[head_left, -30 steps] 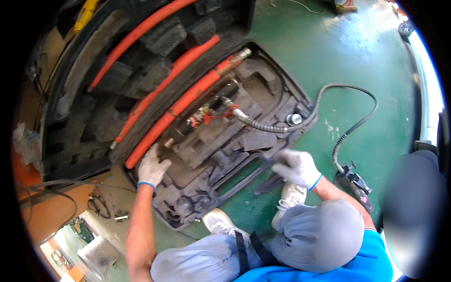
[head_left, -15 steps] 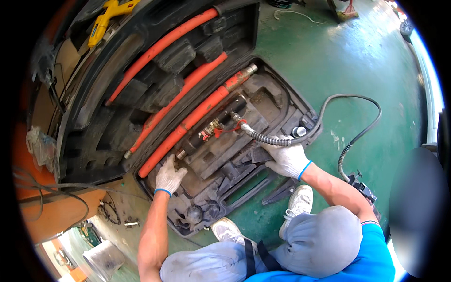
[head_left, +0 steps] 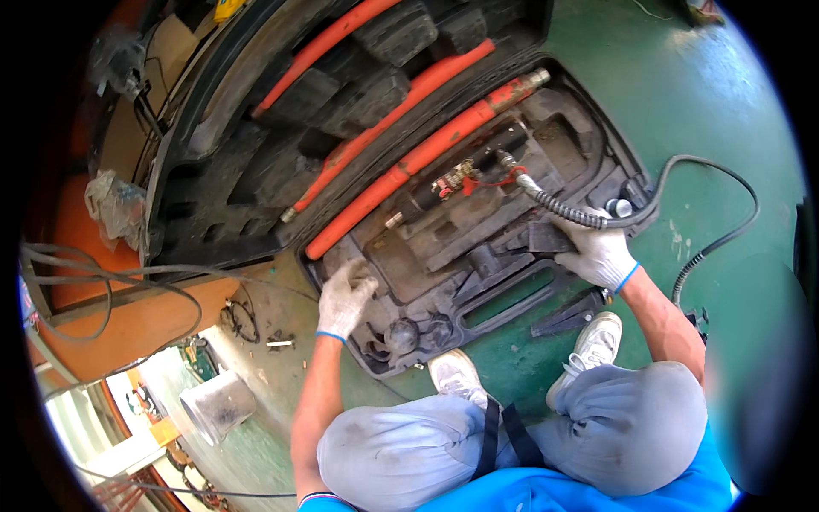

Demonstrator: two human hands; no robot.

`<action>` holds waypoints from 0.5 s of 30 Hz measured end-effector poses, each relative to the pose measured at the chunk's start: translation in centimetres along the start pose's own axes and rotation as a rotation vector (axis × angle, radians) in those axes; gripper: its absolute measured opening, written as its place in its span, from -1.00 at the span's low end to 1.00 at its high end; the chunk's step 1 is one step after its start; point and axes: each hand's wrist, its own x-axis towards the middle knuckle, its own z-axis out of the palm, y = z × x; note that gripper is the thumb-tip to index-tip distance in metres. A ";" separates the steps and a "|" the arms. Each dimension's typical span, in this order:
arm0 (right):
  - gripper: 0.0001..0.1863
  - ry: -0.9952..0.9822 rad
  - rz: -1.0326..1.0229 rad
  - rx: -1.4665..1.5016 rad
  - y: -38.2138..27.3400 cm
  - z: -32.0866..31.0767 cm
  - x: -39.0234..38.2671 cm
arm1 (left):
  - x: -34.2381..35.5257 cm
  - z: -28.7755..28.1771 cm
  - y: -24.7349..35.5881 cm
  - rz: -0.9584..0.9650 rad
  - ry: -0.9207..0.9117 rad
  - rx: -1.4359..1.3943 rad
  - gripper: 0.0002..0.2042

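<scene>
The black cylinder [head_left: 490, 155] lies in the tray of the open black case [head_left: 401, 277], with a hose [head_left: 563, 207] joined to its side by a metal coupling; beside it, the long red pipe [head_left: 426, 162] rests along the hinge side. These parts look settled in place, while the hose does not: it arches across the near right part of the tray and loops out over the green floor [head_left: 682, 102]. The right hand [head_left: 597, 256], in a white glove, is at the near right of the tray, its thumb and fingers set apart about the end of a ridged black block [head_left: 543, 237], with the hose passing just over the fingers; I cannot tell whether they grip the block, the hose or neither. The left hand [head_left: 347, 299], gloved too, is over the near left corner, its fingers loosely bent and apart, nothing seen between them. A round silver cap [head_left: 618, 207] sits beside the hose. The lid [head_left: 281, 162] stands open, so the case is not closed up, and two red tubes [head_left: 392, 128] lie within it. Outside, a black wedge-shaped piece [head_left: 567, 314] lies on the floor near the right shoe [head_left: 595, 346].
</scene>
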 end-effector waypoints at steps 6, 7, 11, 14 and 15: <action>-0.30 0.103 0.143 0.077 -0.4 0.0 -1.4 | -8.2 0.6 -4.6 -0.054 0.180 -0.009 -0.57; -0.30 0.094 0.194 0.122 -0.4 0.3 -1.8 | -9.1 0.6 -5.7 -0.119 0.246 -0.121 -0.58; -0.26 0.197 0.181 0.211 -1.0 0.5 -3.6 | -12.1 1.2 -11.7 -0.205 0.388 -0.264 -0.60; -0.25 0.316 0.186 0.352 -1.6 0.7 -5.6 | -12.1 2.4 -11.1 -0.223 0.371 -0.266 -0.62; -0.25 0.341 0.190 0.424 -1.8 0.7 -6.2 | -12.5 2.8 -10.9 -0.223 0.373 -0.261 -0.62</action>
